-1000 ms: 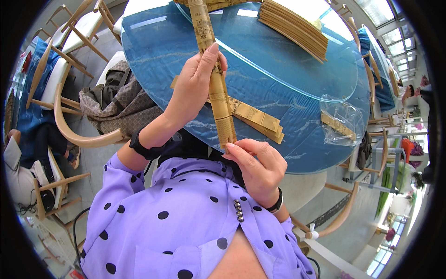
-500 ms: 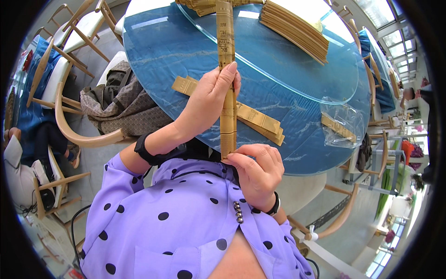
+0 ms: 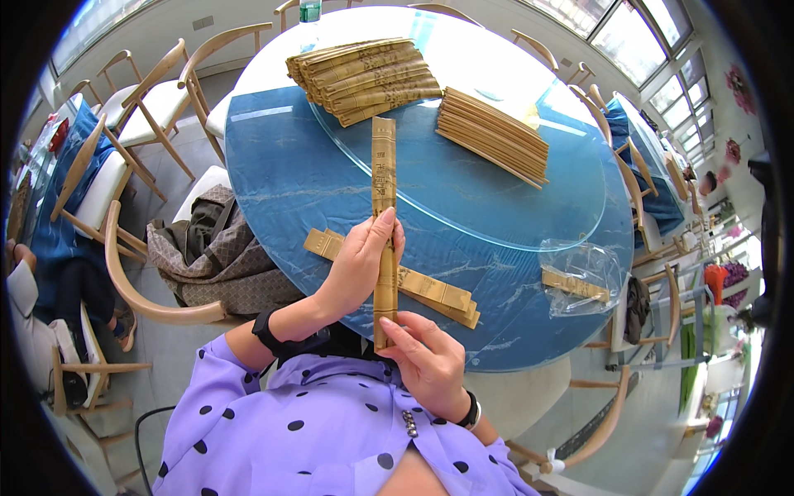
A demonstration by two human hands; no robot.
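A long, narrow strip of brown printed paper, like a flat sleeve, stands almost straight away from my body over the table's near edge. My left hand is closed round its middle, thumb on top. At its near end, my right hand pinches the lower corner between thumb and fingers. Behind the held sleeve, several similar brown paper strips lie crosswise on the blue table. Farther off is a thick pile of printed brown sleeves, with a row of long, thin brown sticks to its right.
The round table has a blue marbled cover and a raised glass disc. A clear plastic bag with a brown strip lies at the right. To the left, a patterned bag rests on a wooden chair. A person sits farther left.
The view has tilted up, so more of the table's far side shows. Both hands keep their hold on the sleeve, my right still pinching its near end.
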